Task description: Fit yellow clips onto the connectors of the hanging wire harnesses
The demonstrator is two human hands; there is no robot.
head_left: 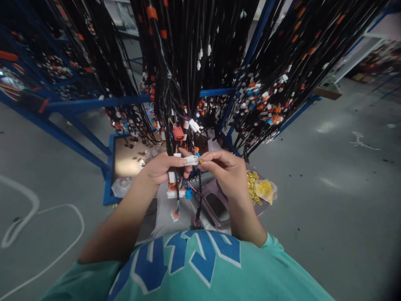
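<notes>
My left hand is closed on a white connector, its thumb on top. At the open right end of that connector, my right hand pinches a small yellow clip. The clip is at or touching the connector's mouth; how deep it sits I cannot tell. Black wire bundles of a harness hang right behind my hands. From it dangle a red connector, a wide white connector and a blue connector below my left fingers.
A blue metal rack carries many hanging black cables with white, orange and blue connectors. Loose yellow clips and a plastic bag of yellow clips lie on a grey surface at right. White cord lies on the floor at left.
</notes>
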